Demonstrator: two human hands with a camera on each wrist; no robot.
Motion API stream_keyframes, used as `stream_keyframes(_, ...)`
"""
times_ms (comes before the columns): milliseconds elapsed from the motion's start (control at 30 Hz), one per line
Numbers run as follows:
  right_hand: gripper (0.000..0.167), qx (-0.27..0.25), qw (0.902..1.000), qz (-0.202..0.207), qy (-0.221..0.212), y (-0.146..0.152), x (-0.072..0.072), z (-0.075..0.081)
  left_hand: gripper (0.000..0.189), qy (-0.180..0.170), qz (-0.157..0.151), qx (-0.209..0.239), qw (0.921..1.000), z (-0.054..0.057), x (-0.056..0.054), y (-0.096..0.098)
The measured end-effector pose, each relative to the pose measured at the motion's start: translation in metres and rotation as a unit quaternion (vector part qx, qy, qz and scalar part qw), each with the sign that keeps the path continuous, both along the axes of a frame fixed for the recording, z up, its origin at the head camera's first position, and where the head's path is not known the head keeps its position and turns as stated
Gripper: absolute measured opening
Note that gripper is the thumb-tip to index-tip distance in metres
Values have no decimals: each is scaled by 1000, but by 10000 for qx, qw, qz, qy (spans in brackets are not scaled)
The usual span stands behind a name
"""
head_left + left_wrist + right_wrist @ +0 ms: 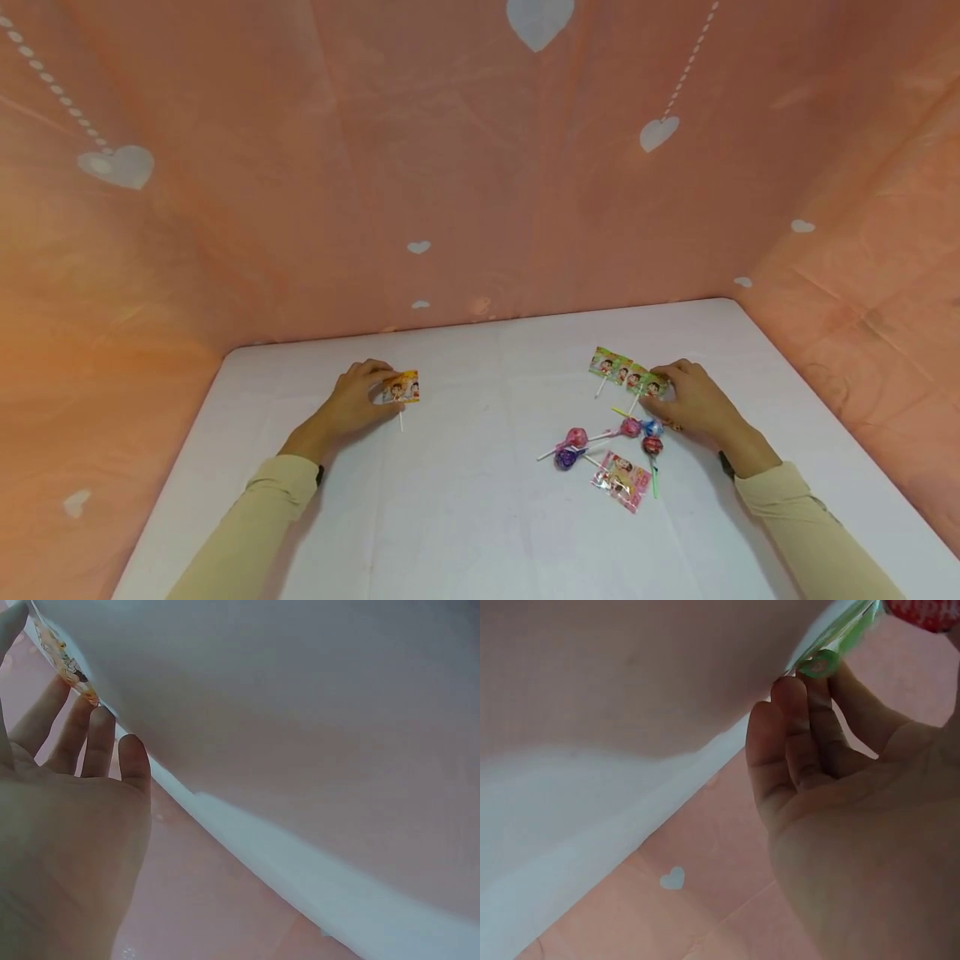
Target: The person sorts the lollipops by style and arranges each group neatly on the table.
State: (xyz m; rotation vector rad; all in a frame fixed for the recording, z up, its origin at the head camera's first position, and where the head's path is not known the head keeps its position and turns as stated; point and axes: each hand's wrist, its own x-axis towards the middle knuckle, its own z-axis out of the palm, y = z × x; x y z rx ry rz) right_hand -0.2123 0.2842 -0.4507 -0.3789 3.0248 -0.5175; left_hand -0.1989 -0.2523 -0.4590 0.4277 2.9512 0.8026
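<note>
Peach cloth [480, 167] hangs behind. Lower left, the left hand [354, 400] pinches an orange-wrapped lollipop [406, 387]; the right hand [696, 403], a green-wrapped lollipop [645, 382], perhaps sparing sticks [401, 421].

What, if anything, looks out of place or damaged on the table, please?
Nothing looks spilled or visibly damaged. The round lollipops near the right hand point different ways and the pink packet lies at a slant, but that seems ordinary loose scatter.
</note>
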Motion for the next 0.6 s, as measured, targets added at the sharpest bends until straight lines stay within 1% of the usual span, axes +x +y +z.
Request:
stream_keyframes(167,64,-78,10000,-24,-22,-1,-1,3,61,23,-23,-36,10000,0,0,0)
stream_keyframes(400,63,-17,9999,28,138,-2,-1,1,61,-124,43,55,9999,-1,2,-3)
stream_keyframes(600,62,-22,9996,-9,277,-2,-2,2,60,-123,62,127,9998,-1,2,-5)
